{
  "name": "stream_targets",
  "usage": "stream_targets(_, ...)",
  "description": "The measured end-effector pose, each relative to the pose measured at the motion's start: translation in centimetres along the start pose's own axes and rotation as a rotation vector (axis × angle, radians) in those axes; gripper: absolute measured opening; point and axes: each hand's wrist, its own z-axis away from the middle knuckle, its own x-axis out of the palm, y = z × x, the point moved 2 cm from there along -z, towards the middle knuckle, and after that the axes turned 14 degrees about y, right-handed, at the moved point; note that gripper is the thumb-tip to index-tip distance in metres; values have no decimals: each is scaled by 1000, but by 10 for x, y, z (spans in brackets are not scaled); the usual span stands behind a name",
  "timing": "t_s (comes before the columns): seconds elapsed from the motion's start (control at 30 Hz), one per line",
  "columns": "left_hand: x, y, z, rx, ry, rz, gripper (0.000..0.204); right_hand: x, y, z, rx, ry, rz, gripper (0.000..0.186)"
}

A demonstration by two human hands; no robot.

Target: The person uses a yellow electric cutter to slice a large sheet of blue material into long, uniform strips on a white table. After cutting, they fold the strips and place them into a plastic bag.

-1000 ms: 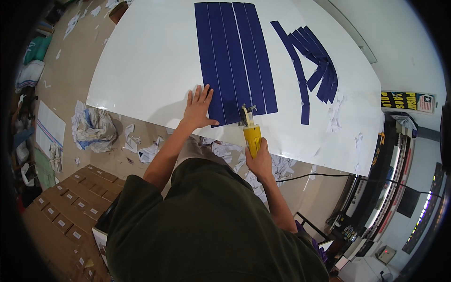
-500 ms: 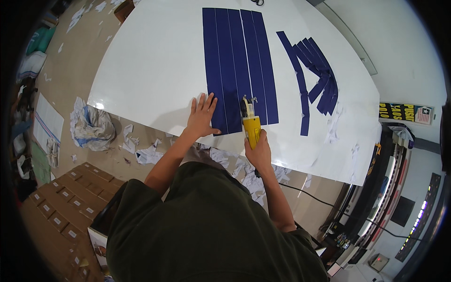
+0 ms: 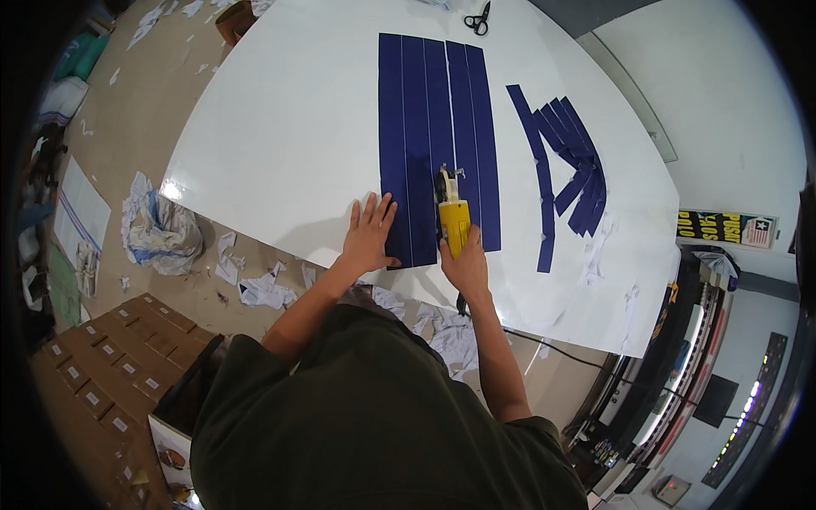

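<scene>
A navy-blue piece of fabric [image 3: 412, 110] with thin pale lengthwise lines lies flat on the white table [image 3: 272, 127], split by a white gap right of its middle. My left hand [image 3: 370, 238] rests flat at its near left edge, fingers spread, partly on the cloth and partly on the table. My right hand [image 3: 467, 265] is wrapped round the yellow body of a handheld electric fabric cutter [image 3: 456, 223]. The cutter's head sits on the cloth at the gap; its blade cannot be made out.
Right of the cloth lie a single navy strip [image 3: 544, 187] and a fanned pile of strips [image 3: 586, 170]. Black scissors [image 3: 478, 20] lie at the far side. A black cord [image 3: 561, 350] trails rightward below the table edge. White scraps [image 3: 455, 336] litter the floor; brown cartons [image 3: 110, 365] stand left.
My right hand has pushed the cutter farther along the gap, away from me. The left hand stays at the same spot on the cloth. The view has tilted, bringing the scissors fully into sight.
</scene>
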Motion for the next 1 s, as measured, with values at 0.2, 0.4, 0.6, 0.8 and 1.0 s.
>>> stream_targets(0.2, -5, 1, -1, 1, -8, 34, 130, 8, -11, -35, -32, 8, 24, 56)
stream_targets(0.4, -7, 1, -1, -3, -22, 26, 129, 18, -26, -71, -28, -7, 67, 58)
stream_targets(0.6, -8, 1, -2, 4, -32, -14, 128, 27, -36, -108, -49, -3, 79, 58)
stream_targets(0.8, -6, -1, -3, -15, -40, 33, 129, 35, -53, -140, -35, 2, 94, 58)
stream_targets(1.0, -7, -3, -3, -1, -16, 51, 131, 46, -58, -170, -82, 44, 105, 61)
